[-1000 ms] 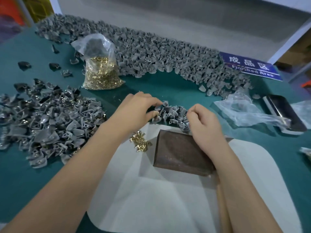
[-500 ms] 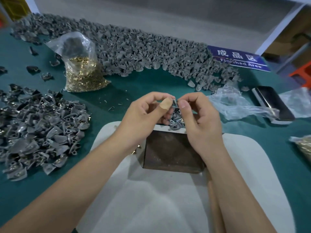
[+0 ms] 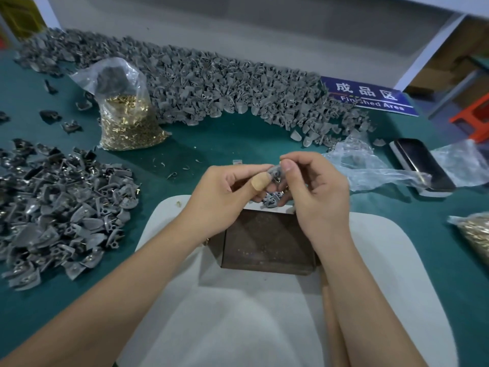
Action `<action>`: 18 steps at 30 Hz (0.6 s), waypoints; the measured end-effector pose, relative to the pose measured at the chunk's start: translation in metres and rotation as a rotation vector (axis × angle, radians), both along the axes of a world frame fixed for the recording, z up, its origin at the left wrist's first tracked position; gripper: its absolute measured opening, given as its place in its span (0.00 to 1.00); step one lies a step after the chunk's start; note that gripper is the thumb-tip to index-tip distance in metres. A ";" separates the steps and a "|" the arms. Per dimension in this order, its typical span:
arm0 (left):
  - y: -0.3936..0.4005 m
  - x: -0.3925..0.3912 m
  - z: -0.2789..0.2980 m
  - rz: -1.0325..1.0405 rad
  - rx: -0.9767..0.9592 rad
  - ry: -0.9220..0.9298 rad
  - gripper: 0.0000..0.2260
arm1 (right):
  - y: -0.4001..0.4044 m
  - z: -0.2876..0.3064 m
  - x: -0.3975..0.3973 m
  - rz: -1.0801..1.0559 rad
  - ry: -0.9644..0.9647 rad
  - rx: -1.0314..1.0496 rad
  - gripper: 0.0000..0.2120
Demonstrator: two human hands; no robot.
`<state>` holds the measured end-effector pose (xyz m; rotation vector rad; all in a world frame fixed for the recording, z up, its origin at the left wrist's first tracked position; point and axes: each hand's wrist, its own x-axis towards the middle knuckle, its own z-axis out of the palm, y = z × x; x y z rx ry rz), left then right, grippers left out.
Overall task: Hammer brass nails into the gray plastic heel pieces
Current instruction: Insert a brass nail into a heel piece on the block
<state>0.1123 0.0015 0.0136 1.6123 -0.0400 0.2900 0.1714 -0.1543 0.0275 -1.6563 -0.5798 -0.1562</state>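
Observation:
My left hand (image 3: 225, 200) and my right hand (image 3: 317, 197) meet above the far edge of a dark metal block (image 3: 267, 242). Between their fingertips they pinch a small gray heel piece (image 3: 275, 172); whether a nail is in it I cannot tell. A bandage wraps my left thumb. A few more gray pieces (image 3: 271, 201) lie just under the hands. The wooden hammer handle (image 3: 332, 321) lies under my right forearm, its head hidden. A clear bag of brass nails (image 3: 127, 123) stands at the back left.
A pile of gray heel pieces (image 3: 53, 213) covers the left of the green table, a long heap (image 3: 211, 86) lines the back. A white mat (image 3: 238, 313) lies under the block. A blue sign (image 3: 370, 98), crumpled plastic (image 3: 370, 165), a phone (image 3: 420, 165) and another nail bag (image 3: 476, 234) sit right.
Both hands came together from the small group of pieces and lifted one heel piece between their fingertips. The view has shifted a little.

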 end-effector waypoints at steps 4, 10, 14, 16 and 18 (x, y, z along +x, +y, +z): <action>-0.003 0.002 -0.007 0.101 0.052 -0.015 0.06 | 0.000 -0.003 0.000 0.005 0.009 -0.059 0.07; -0.008 0.001 -0.008 0.041 -0.003 -0.054 0.07 | 0.002 -0.007 0.006 -0.124 -0.027 -0.148 0.08; -0.010 0.001 -0.009 0.049 0.106 -0.091 0.11 | 0.003 -0.009 0.004 -0.139 -0.059 -0.168 0.06; -0.008 0.003 -0.009 0.067 0.077 -0.077 0.09 | 0.002 -0.008 0.003 -0.101 -0.021 -0.137 0.06; -0.005 0.004 -0.008 0.072 0.016 -0.053 0.07 | -0.001 -0.006 0.005 -0.097 -0.003 -0.096 0.05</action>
